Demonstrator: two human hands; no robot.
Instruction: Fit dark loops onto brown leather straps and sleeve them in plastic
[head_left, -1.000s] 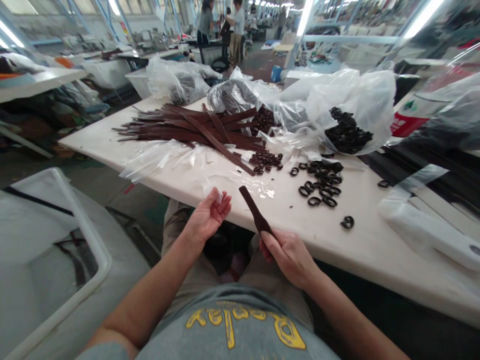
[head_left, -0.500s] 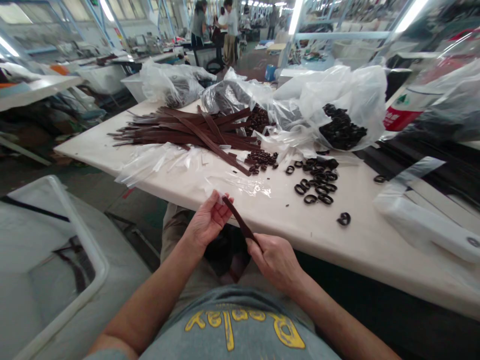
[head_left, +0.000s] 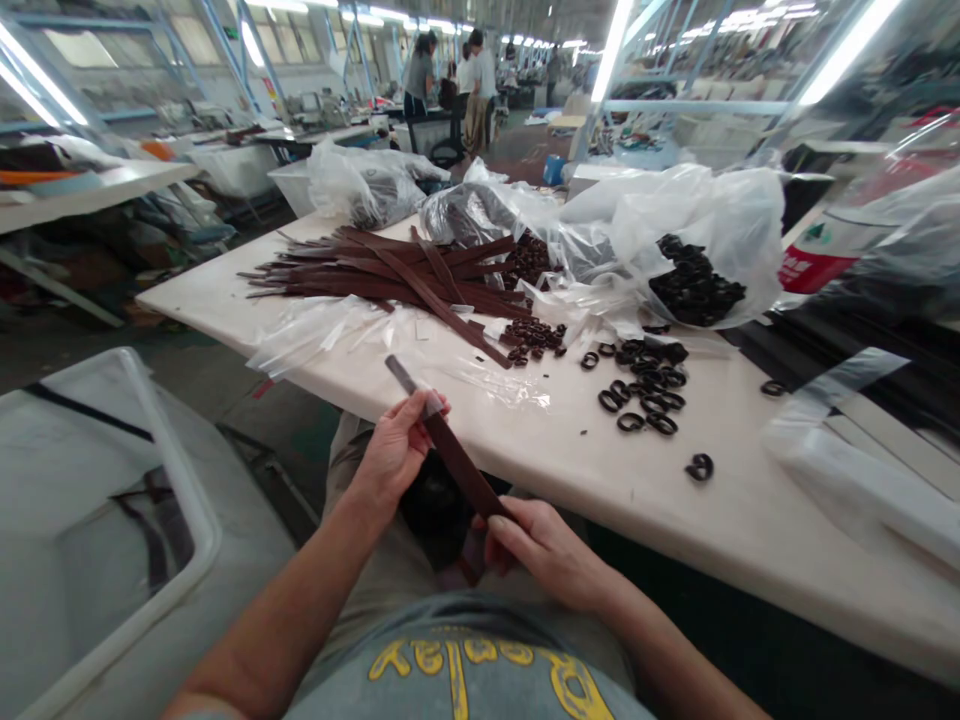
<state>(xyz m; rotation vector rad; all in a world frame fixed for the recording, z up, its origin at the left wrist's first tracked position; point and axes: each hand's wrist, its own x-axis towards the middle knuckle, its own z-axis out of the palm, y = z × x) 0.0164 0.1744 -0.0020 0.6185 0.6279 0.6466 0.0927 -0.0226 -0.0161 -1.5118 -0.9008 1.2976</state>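
A dark brown leather strap runs slanted between my two hands, over my lap at the near edge of the white table. My left hand is closed round the strap near its far end, which sits inside a thin clear plastic sleeve. My right hand grips the strap's lower part, fingers curled. A pile of similar brown straps lies on the table's far left. Loose black rings and small brown loops are scattered at mid table.
Clear plastic sleeves lie by the straps. Plastic bags with black rings stand at the back. A white bin sits to my left on the floor. White long packets lie at the right. People stand far back in the aisle.
The strap's tip has gone from free in the air to my left hand and then through it into the clear sleeve. My right hand moved lower and nearer to me.
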